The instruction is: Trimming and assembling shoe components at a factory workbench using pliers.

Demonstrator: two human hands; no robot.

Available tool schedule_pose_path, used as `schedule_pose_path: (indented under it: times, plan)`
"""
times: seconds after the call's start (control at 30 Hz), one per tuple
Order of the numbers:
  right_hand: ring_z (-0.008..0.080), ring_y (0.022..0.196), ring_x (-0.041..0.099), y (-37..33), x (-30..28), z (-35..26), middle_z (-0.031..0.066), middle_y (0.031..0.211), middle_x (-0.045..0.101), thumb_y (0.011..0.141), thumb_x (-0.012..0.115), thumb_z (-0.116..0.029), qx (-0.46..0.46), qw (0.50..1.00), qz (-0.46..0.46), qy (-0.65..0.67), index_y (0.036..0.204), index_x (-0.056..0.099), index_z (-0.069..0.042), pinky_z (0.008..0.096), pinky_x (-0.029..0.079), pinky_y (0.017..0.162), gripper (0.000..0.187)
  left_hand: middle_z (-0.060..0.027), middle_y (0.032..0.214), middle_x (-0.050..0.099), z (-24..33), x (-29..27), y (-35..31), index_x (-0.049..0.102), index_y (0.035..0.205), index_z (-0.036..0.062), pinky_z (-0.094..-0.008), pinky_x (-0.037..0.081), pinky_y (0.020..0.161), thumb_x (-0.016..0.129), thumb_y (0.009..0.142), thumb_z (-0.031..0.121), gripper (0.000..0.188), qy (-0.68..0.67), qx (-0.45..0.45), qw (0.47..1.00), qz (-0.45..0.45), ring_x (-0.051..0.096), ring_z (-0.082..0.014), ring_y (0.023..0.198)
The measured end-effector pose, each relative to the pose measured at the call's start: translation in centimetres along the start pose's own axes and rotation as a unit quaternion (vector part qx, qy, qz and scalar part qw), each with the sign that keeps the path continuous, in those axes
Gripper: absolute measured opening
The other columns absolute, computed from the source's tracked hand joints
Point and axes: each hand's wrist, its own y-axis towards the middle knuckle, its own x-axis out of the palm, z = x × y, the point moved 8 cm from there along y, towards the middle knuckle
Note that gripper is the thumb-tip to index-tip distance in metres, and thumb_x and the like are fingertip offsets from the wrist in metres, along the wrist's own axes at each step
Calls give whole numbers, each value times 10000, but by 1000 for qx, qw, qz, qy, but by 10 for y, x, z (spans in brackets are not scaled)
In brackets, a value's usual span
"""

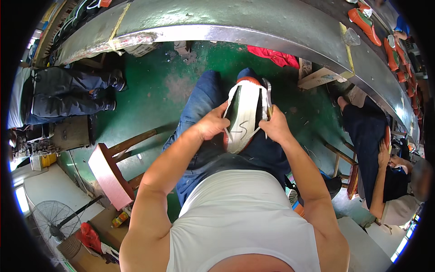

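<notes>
A shoe on a last [244, 115] rests sole-up on my lap, its white insole board marked with a dark scribble and an orange upper showing at toe and heel. My left hand [212, 123] grips its left edge. On the right edge my right hand [274, 127] holds a metal hand tool [268, 97], pressed against the shoe's side.
A curved metal conveyor bench [235, 22] runs across the top, carrying orange shoes [364, 20] at the far right. A pink wooden stool [108, 174] stands at my left, a fan [54, 222] beyond it. People sit at left [68, 95] and right [385, 181]. Green floor lies below.
</notes>
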Motion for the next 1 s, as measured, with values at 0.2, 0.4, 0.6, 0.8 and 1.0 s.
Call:
schedule_pose_path:
  times: [0.2, 0.4, 0.6, 0.8, 1.0]
  plan:
    - [336, 805, 656, -41, -36, 9, 182, 862, 657, 832, 671, -110, 7, 996, -86, 36, 1096, 580, 26, 396, 511, 774, 311, -215, 1485, 434, -32, 14, -20, 84, 1566, -44, -329, 345, 1143, 753, 772, 87, 1046, 140, 32, 990, 12, 447, -261, 1368]
    - [372, 1161, 559, -83, -21, -52, 215, 1160, 603, 869, 617, -55, -287, 919, -161, -216, 1385, 462, 48, 449, 512, 908, 548, -206, 1490, 428, -28, 28, -30, 2, 1572, -20, -329, 347, 1142, 734, 787, 59, 1077, 191, 51, 980, 27, 455, -273, 1358]
    - [376, 956, 631, -67, 1, -63, 202, 1021, 625, 883, 635, -122, -169, 856, -266, -409, 1193, 545, 39, 457, 522, 806, 361, -180, 1468, 467, -33, 32, -24, 182, 1557, -19, -349, 423, 1065, 532, 988, 372, 774, -128, -44, 989, 67, 524, -249, 1273]
    - [399, 910, 646, -68, 9, -44, 246, 991, 635, 866, 632, -104, -230, 924, -175, -252, 1177, 516, 59, 466, 530, 820, 370, -276, 1325, 584, -33, -1, -9, 519, 1378, -38, -412, 427, 1063, 288, 1069, 451, 624, 182, 19, 930, 320, 533, -400, 1280]
    - [378, 1027, 619, -38, -9, -90, 235, 1098, 602, 909, 566, -50, -358, 855, 45, -372, 1227, 501, 59, 411, 537, 857, 343, -268, 1451, 468, -18, 7, -6, 400, 1479, 1, -411, 422, 1079, 368, 1064, 314, 521, 320, 201, 884, 277, 490, -414, 1315]
